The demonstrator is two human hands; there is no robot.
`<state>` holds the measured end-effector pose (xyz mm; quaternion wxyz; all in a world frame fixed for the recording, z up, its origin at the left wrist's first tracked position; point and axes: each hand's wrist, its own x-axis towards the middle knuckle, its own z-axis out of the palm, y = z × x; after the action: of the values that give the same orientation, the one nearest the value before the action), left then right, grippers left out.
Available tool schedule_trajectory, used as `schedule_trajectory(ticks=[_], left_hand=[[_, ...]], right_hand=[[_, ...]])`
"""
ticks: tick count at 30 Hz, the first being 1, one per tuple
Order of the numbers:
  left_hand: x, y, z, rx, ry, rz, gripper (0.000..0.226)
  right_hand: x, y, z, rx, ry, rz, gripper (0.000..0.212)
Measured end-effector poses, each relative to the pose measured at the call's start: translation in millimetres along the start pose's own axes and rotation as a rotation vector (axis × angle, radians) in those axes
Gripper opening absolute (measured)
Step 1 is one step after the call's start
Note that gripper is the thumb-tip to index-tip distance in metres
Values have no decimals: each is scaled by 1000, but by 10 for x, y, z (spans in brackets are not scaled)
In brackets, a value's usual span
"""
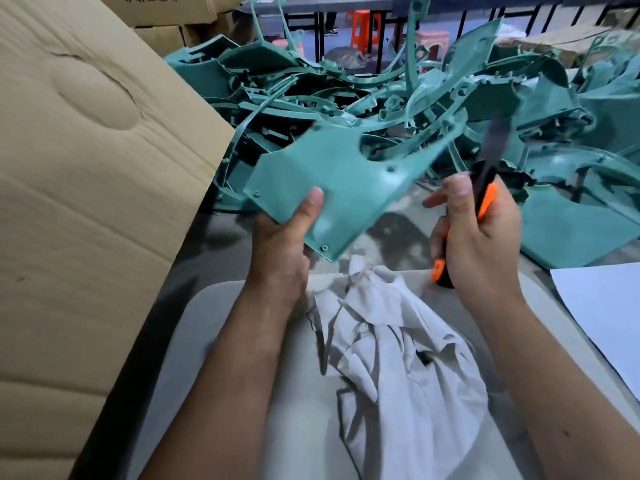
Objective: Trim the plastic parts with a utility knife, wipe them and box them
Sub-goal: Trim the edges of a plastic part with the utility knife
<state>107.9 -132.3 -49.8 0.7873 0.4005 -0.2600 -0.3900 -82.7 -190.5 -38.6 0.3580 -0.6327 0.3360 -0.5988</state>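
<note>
while the left hand (280,244) grips a teal part (346,181), the right hand (481,237) holds a knife (485,181)

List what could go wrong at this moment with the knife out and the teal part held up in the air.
1. The utility knife in the right hand has its blade extended and motion-blurred beside the teal part; a slip could reach the left hand, whose thumb lies on the part's face.
2. The part is held by one corner, unsupported, so it may flex or twist under the cut.
3. The cloth lies right beneath and could get nicked.
</note>
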Motion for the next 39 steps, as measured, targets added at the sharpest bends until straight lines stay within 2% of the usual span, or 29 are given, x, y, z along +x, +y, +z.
schedule_trajectory(ticks=[2, 4, 7, 10, 13, 17, 20, 22, 24, 26, 28, 30, 32, 35, 37, 39], left_hand=[[57, 71, -39, -146, 69, -8, 54], [113, 121, -83, -230, 164, -20, 61], [149, 95, -89, -264, 280, -79, 49], [147, 47, -47, -308, 311, -130, 44], [151, 36, -41, -331, 302, -152, 34], [118, 38, -33, -337, 203, -209, 13], [87, 83, -12, -410, 117, -276, 18], [60, 100, -11, -399, 63, -320, 21], [22, 108, -7, -382, 41, -365, 20], [10, 117, -7, -370, 54, -386, 22], [17, 128, -7, -342, 77, -390, 22], [25, 132, -1, -325, 96, -383, 16], [25, 117, 22, -309, 127, -362, 9], [18, 72, 57, -260, 195, -336, 9], [14, 59, 67, -240, 202, -351, 14], [10, 69, 73, -239, 185, -368, 20]], right_hand=[[-30, -9, 1, -154, -124, -169, 32], [-81, -1, 34, -263, -286, -273, 35], [-159, 17, 145, -456, -494, -317, 30], [-210, 19, 232, -593, -607, -308, 40], [-217, 43, 255, -623, -590, -329, 39], [-188, 55, 227, -579, -553, -319, 43], [-228, 17, 223, -592, -501, -381, 44], [-224, 5, 214, -569, -412, -398, 44], [-171, -5, 191, -528, -290, -394, 36], [-102, 11, 142, -531, -137, -388, 28], [-47, 44, 68, -573, -2, -340, 28], [-27, 78, 19, -604, 39, -289, 29], [-51, 79, 37, -604, -31, -327, 25], [-158, 20, 180, -603, -275, -426, 35], [-221, -12, 259, -618, -428, -467, 37], [-247, -13, 280, -617, -503, -466, 36]])
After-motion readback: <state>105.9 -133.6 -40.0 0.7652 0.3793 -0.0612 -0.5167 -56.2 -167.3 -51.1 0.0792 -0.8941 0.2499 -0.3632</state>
